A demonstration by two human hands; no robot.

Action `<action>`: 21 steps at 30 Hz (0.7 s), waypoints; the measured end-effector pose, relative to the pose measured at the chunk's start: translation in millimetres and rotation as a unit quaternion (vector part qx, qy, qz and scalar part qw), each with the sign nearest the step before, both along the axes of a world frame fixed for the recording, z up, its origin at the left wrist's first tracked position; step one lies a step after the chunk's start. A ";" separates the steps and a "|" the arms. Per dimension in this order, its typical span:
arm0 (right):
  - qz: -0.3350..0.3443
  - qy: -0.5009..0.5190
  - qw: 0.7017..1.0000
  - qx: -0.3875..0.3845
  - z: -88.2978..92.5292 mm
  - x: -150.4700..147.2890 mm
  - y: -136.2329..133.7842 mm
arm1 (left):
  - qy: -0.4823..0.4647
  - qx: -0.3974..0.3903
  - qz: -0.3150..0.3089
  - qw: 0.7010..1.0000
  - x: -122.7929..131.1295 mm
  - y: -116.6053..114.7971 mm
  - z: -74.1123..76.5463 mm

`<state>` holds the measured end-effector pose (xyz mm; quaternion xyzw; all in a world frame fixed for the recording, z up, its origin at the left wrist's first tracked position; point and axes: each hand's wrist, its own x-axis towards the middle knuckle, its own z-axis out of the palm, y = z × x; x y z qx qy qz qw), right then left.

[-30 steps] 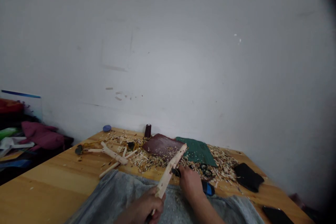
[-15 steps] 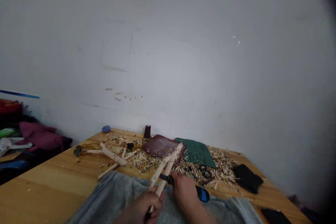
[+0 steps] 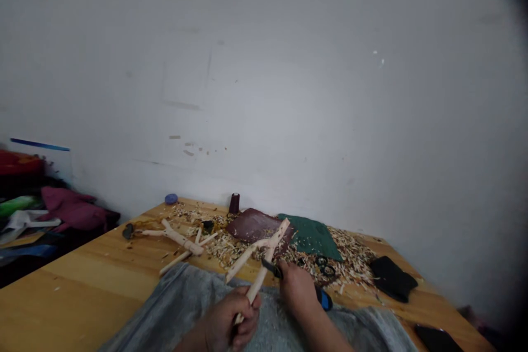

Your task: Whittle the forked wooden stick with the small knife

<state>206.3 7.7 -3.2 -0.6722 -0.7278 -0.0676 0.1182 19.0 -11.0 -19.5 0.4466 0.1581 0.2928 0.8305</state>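
Note:
My left hand (image 3: 233, 316) is closed around one prong of a peeled, Y-shaped forked stick (image 3: 256, 285), whose joined end points up and away from me. The other prong hangs free on the left. In my right hand (image 3: 300, 290) is a knife (image 3: 325, 300) with a black and blue handle. Its dark blade lies across the gripped prong, below the fork. Both hands are above a grey cloth (image 3: 165, 302) draped along the table's near edge.
Wood shavings (image 3: 355, 253) cover much of the wooden table (image 3: 74, 297). Among them lie a maroon sheet (image 3: 251, 224), a green sheet (image 3: 315, 239) and another forked stick (image 3: 181, 239). A thread spool (image 3: 234, 203) stands at the back. On the right are a black pad (image 3: 394, 279) and a phone (image 3: 437, 338).
The forked stick has turned in my left hand, so its free prong now swings out left. My right hand and the knife have shifted slightly right. The view has moved slightly.

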 end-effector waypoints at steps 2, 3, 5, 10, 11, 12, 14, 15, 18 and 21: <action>0.033 0.006 0.999 0.000 -2.8 -15.9 -9.6 | -0.001 -0.010 0.007 1.000 -1.7 0.5 1.7; 0.047 0.009 0.999 0.001 -3.7 -23.0 -14.1 | 0.000 -0.015 0.011 1.000 -2.4 0.9 2.3; 0.072 0.015 0.997 0.002 -4.4 -32.7 -20.0 | 0.003 -0.020 0.016 1.000 -3.3 1.5 2.9; 0.042 0.008 0.999 0.003 -2.3 -20.5 -11.2 | 0.003 -0.003 0.002 1.000 -3.3 1.9 2.0; 0.026 0.006 1.000 0.003 -1.4 -12.8 -6.7 | 0.005 0.001 -0.008 1.000 -3.1 1.8 1.3; 0.011 0.004 1.000 0.003 -0.4 -4.5 -2.1 | 0.007 0.005 -0.018 1.000 -2.9 1.7 0.3; -0.020 0.000 1.000 0.004 1.9 11.1 5.9 | 0.012 0.011 -0.039 0.999 -2.4 1.1 -1.7; -0.032 -0.002 0.999 0.004 3.0 16.8 8.6 | 0.012 0.012 -0.045 0.999 -2.1 0.6 -2.4; -0.037 -0.005 0.999 0.001 4.6 19.3 9.2 | 0.010 0.009 -0.043 0.999 -1.1 -1.7 -1.9; 0.005 -0.006 1.000 -0.005 2.7 0.0 -1.0 | 0.024 0.020 -0.018 0.999 -0.5 -3.1 1.4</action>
